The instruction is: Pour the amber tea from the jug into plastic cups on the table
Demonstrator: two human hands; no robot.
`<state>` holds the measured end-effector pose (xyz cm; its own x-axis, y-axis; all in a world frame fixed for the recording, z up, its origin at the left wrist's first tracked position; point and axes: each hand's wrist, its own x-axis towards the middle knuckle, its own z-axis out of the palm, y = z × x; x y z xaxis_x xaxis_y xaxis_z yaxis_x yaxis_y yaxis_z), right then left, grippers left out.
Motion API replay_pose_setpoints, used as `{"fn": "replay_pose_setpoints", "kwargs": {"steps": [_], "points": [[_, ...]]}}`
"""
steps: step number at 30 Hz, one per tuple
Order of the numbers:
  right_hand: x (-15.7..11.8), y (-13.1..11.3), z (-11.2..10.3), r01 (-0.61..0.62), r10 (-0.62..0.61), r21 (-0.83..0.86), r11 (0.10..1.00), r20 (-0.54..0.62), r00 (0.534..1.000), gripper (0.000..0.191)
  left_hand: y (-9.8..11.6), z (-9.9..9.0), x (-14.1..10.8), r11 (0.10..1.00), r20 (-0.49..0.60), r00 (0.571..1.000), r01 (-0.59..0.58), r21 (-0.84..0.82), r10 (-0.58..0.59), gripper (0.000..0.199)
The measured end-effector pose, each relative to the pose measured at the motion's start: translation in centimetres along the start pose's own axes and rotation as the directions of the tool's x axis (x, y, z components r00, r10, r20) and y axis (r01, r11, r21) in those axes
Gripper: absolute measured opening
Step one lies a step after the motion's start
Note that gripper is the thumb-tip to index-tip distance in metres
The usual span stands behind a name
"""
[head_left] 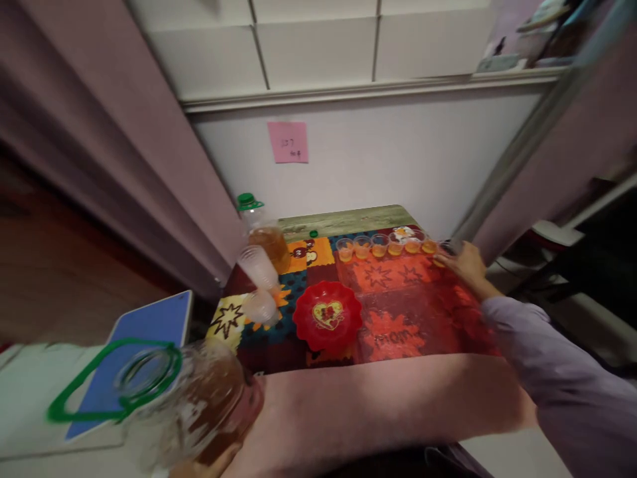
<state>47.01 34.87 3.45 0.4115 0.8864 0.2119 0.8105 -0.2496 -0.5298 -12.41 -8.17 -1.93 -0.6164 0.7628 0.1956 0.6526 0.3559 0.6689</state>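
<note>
At the bottom left, a large clear plastic jug (199,405) with a green handle and an uncapped mouth tilts close to the camera, brownish liquid inside. My left hand (206,465) is partly cut off by the frame's edge, its fingers against the jug's body. My right hand (465,265) is closed around a small clear plastic cup (449,248) at the right end of a row. Several similar cups (379,245) stand along the row with amber liquid in them. In the middle lies a red scalloped bowl (328,315) with a yellow heart in its base.
A second jug (269,242) with a green cap stands at the table's back left. Stacked plastic cups (259,265) lie in front of it. A green cap (313,234) rests near the back edge. A blue board (144,352) is at left; curtains flank the patterned table.
</note>
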Motion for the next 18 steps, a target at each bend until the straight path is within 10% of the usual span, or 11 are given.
{"fn": "replay_pose_setpoints", "kwargs": {"steps": [4, 9, 14, 18], "points": [[-3.1, -1.1, 0.7, 0.190, -0.145, 0.226, 0.955, -0.200, 0.969, 0.063, -1.1, 0.5, -0.2, 0.978, -0.097, 0.983, -0.167, -0.125, 0.156, 0.057], [-13.8, -10.2, 1.5, 0.496, -0.511, 0.549, 0.673, -0.140, 0.848, 0.041, -2.0, 0.9, -1.1, 0.981, -0.062, 0.990, -0.137, -0.135, 0.130, 0.071], [-25.5, -21.1, 2.0, 0.640, -0.889, 0.706, 0.303, -0.034, 0.457, 0.021, -2.0, 1.0, -1.4, 0.977, -0.042, 0.989, -0.149, -0.154, 0.144, 0.080], [-29.5, -27.1, 3.9, 0.774, -0.964, 0.578, 0.258, 0.099, 0.247, 0.022, -2.1, 1.3, -1.6, 0.969, -0.035, 0.989, -0.150, -0.197, 0.146, 0.075]]}}
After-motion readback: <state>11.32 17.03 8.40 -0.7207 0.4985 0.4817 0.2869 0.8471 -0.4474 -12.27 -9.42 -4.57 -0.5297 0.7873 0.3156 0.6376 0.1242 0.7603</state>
